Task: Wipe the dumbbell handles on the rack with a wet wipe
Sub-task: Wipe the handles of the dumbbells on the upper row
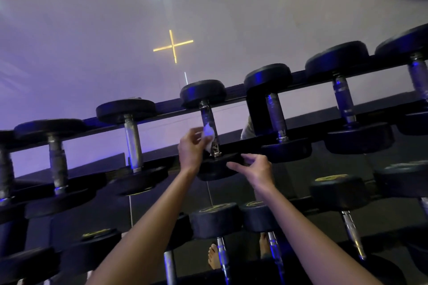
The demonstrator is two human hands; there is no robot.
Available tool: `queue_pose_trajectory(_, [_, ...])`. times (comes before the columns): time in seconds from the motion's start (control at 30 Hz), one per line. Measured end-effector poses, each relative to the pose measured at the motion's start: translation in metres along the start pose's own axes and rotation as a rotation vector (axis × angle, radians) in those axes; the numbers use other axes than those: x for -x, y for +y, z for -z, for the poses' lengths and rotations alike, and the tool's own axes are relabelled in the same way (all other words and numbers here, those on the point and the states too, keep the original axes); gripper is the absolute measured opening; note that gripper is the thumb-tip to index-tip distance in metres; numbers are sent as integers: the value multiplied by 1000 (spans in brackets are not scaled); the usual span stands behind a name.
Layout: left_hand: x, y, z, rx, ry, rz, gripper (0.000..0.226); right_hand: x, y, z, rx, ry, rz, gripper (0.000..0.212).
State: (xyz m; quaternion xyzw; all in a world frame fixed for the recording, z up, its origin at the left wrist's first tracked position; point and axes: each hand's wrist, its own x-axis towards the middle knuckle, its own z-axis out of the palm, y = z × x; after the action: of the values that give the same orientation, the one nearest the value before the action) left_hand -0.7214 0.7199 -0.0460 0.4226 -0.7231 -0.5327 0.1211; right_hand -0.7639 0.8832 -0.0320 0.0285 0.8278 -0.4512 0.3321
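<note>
The crumpled white wet wipe (208,135), pinched in my left grip (191,149), presses on the chrome handle (208,115) of the middle black rubber-headed dumbbell (202,92) on the black rack's top rail (245,144). My right grip (257,169), fingers loosely spread and holding nothing, touches its near head (215,171).

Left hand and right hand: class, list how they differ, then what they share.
The left hand pinches a white wipe against the handle; the right hand holds nothing. The left hand's fingers are curled; the right hand's are stretched out at the near head. Both work on the same top-row dumbbell.
</note>
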Motion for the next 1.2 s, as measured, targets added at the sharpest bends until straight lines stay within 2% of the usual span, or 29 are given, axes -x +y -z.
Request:
queue_pose_trajectory(0.13, [-20, 6, -8, 259, 32, 167, 27, -7, 2, 4, -35, 10, -3, 60])
queue_pose_trajectory(0.2, [-41, 17, -17, 405, 78, 229, 17, 1, 2, -5, 27, 6, 23, 76])
queue_pose_trajectory(0.27, [-51, 22, -24, 507, 75, 260, 11, 9, 2, -13, 194, 35, 40, 89])
queue_pose_trajectory(0.33, [-41, 16, -23, 479, 21, 277, 9, 9, 1, -15, 267, 69, 37, 90])
queue_pose_trajectory(0.43, [-18, 0, -13, 349, -135, 347, 21, 4, 1, -9, 166, 29, 30, 91])
queue_pose_trajectory(0.5, [-21, 5, -12, 349, -204, 390, 28, 2, 1, -2, 67, 3, 41, 81])
queue_pose_trajectory(0.57, [-39, 19, -17, 413, -155, 414, 31, 0, 0, 4, -4, -25, 28, 78])
queue_pose_trajectory(0.63, [-57, 33, -26, 599, -82, 457, 24, -4, 3, 6, -35, -46, 2, 85])
queue_pose_trajectory(0.7, [-57, 35, -32, 705, -86, 490, 22, -7, 6, 7, -33, -51, -14, 92])
queue_pose_trajectory(0.87, [-23, 23, -21, 521, -302, 604, 32, -7, 6, 10, -45, -65, -10, 90])
queue_pose_trajectory(0.93, [-37, 27, -20, 553, -290, 579, 39, -9, 6, 10, -60, -74, -14, 90])
queue_pose_trajectory(1.03, [-61, 38, -26, 777, -198, 534, 27, -10, 8, 9, -81, -80, -30, 93])
queue_pose_trajectory(1.07, [-61, 40, -28, 784, -173, 523, 24, -10, 9, 8, -87, -78, -36, 94])
queue_pose_trajectory(1.13, [-48, 37, -29, 657, -148, 494, 23, -10, 9, 9, -86, -78, -37, 94])
queue_pose_trajectory(1.2, [-25, 25, -23, 401, -161, 427, 25, -9, 8, 10, -76, -87, -29, 92])
